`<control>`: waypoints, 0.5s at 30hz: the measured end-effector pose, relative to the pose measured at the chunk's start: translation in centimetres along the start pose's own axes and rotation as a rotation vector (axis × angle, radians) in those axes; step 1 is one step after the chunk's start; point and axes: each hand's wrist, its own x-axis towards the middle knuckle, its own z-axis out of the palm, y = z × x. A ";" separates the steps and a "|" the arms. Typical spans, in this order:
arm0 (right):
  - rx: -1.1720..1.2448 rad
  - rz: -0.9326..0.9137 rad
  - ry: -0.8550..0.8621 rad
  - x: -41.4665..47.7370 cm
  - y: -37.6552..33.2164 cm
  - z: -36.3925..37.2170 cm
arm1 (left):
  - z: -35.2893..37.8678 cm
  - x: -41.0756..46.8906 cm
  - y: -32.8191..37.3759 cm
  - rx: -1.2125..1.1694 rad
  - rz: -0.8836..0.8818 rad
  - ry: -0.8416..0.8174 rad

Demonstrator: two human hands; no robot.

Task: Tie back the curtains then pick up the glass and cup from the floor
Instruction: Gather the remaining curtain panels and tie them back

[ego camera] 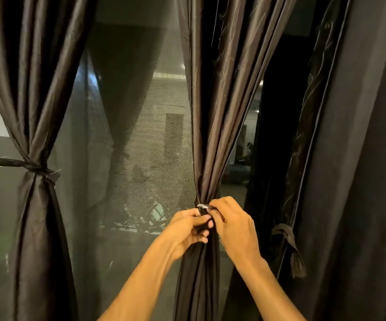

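Two dark brown satin curtains hang before a meshed window. The left curtain (36, 93) is gathered and bound by a dark tie-back (22, 164) with a white tip. The middle curtain (213, 117) is bunched at waist height, where a dark tie with a white end (202, 206) wraps it. My left hand (191, 230) pinches the tie and the bunched fabric from the left. My right hand (231, 224) grips the tie's end from the right, fingertips touching the left hand's. No glass or cup is in view.
A third, darker embroidered curtain (308, 135) hangs at the right with a knotted brown tie (284, 232). A heavy dark drape (368, 158) fills the far right. The window mesh (141, 140) lies between the curtains.
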 end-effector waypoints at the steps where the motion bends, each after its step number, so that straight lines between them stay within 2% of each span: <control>1: -0.014 -0.006 -0.009 -0.1 0.0 0.0 | 0.0 0.0 0.1 0.004 -0.004 0.003; 7: 0.025 0.031 0.001 -0.2 0.2 0.0 | 0.1 0.1 0.0 -0.048 -0.044 -0.017; 11: 0.107 0.028 -0.047 -0.3 0.7 0.2 | -0.1 0.3 -0.2 -0.074 -0.062 0.033; 15: 0.059 0.034 -0.015 -0.6 0.9 0.5 | 0.5 0.2 -0.5 -0.079 -0.072 0.009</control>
